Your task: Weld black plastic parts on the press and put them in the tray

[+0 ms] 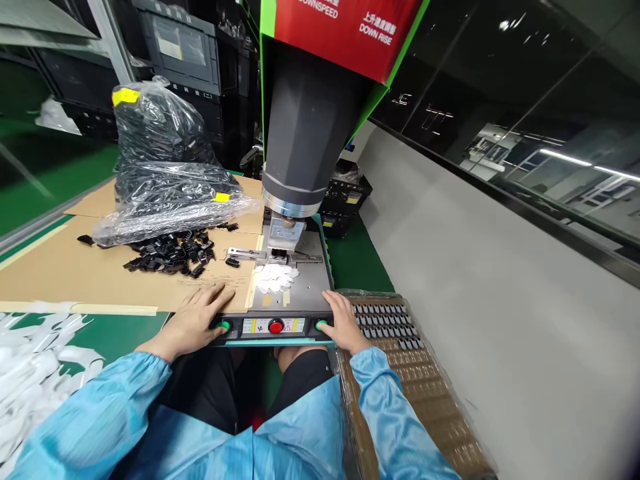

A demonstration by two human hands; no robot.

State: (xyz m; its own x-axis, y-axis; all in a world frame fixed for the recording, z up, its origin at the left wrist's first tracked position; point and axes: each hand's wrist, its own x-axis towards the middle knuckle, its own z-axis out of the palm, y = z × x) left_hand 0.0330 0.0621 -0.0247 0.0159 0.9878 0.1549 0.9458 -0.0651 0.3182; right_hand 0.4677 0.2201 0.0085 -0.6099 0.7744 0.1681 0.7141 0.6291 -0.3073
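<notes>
My left hand (197, 317) lies spread at the cardboard's edge, its thumb on the left green button (223, 326) of the control panel (250, 326). On the panel's other end, my right hand (344, 321) rests with its thumb against the right green button (321, 325). Neither hand holds anything. Between them sits a red button (275, 326). Beyond it, the press head (285, 235) is down over a metal fixture (305, 258) with a small black part (279, 254) under it. White strips (275, 278) lie in front of the fixture.
Loose black plastic parts (173, 255) lie on cardboard (100, 277) at left, before plastic bags (160, 140) of more. White strips (35, 360) cover the table's near left. At right, a tray (425, 393) holds rows of grey parts (385, 320). The press column (305, 113) rises in the middle.
</notes>
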